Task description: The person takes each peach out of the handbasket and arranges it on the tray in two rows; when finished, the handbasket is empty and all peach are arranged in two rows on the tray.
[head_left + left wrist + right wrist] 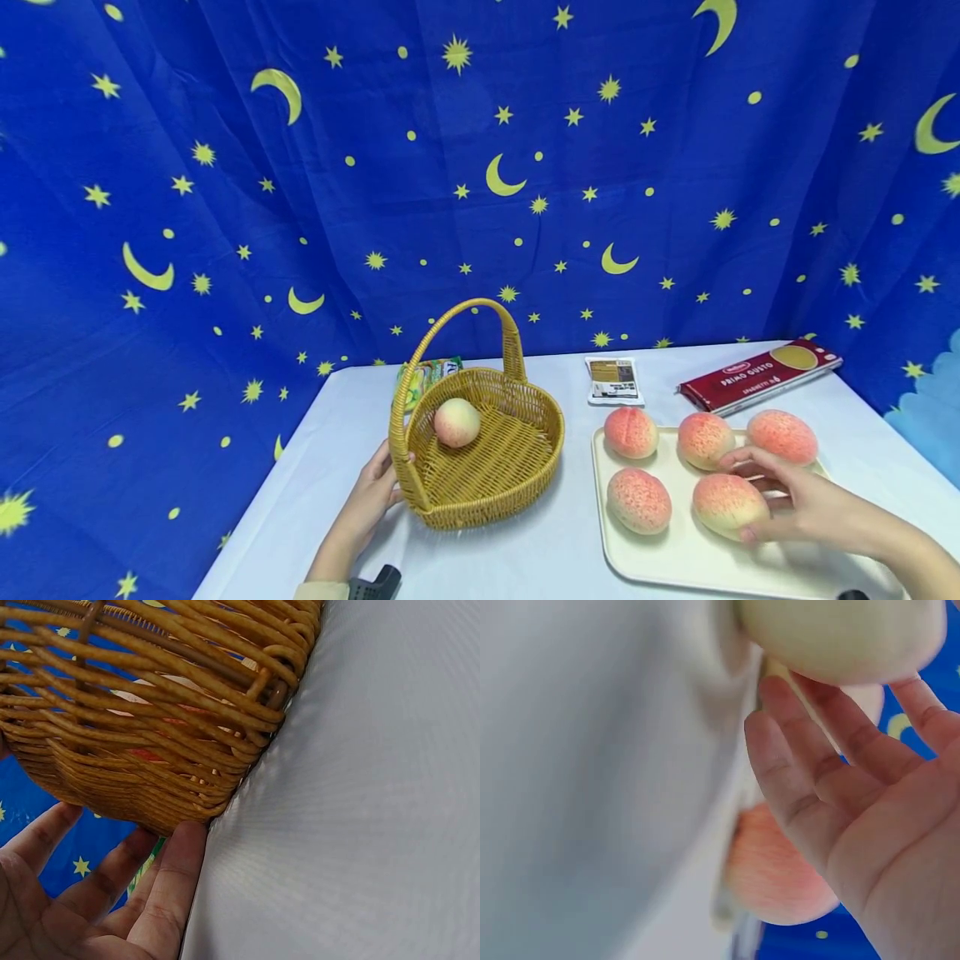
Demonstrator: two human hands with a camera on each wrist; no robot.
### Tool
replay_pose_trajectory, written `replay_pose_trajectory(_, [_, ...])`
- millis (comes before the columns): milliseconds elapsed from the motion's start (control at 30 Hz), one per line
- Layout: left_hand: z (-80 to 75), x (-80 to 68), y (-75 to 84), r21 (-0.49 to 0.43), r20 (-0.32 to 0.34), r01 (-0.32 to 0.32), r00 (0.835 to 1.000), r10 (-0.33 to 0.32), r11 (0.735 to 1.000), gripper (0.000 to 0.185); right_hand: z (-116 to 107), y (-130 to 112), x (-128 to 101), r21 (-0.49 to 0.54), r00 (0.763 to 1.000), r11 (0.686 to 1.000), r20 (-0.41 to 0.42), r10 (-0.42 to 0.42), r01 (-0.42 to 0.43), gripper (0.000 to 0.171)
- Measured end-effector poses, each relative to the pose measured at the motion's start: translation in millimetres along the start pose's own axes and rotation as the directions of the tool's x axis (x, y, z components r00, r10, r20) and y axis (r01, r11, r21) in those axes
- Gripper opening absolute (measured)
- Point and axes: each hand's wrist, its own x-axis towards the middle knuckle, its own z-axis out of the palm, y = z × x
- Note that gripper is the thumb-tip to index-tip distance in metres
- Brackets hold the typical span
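The peach (729,503) you are after lies at the near right of the cream tray (675,567), long axis running left to right, directly under your right hand (795,500), whose fingers drape loosely over its top without yet closing round it. To the left, your left hand (372,492) rests straight-fingered against the wicker basket (495,483), which holds one peach.

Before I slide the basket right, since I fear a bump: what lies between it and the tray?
Nothing: the head view shows only bare tablecloth between the basket and the tray.
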Motion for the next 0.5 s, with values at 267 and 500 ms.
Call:
replay_pose_trajectory(267, [-1.8, -0.8, 0.0, -0.014, 0.018, -0.019, 1.0, 0.019, 1.0, 0.071, -35, -61, 33, -0.193, 0.998, 0.979, -0.035, 0.06, -0.065, 0.065])
replay_pose_trajectory(500, [-2.1, -2.4, -1.9, -0.019, 0.029, -0.043, 0.999, 0.043, 0.999, 0.064, -36, -132, 90, -0.194, 0.991, 0.972, 0.026, -0.132, 0.134, 0.064])
